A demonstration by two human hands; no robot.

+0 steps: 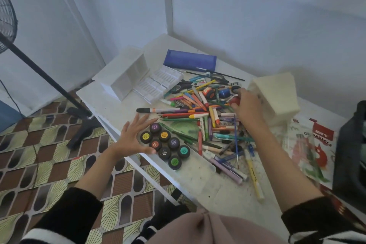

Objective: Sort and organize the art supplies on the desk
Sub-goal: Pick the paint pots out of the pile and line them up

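Smooth plastic lids cap the paint pots point(173, 143); the desk point(111, 103) is matt, the pouch point(189, 59) seemingly plastic.

The person wears a black knit top with long sleeves point(65, 214). White stripes point(45, 233) band them. A dusty-pink cloth point(208, 230) drapes the chest.

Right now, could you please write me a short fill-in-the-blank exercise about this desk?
1. The paint pots in the tray number ___.
2. The right hand grips a round thing coloured ___.
3. The pencil case at the far side is ___.
Missing words: eight; red; blue.
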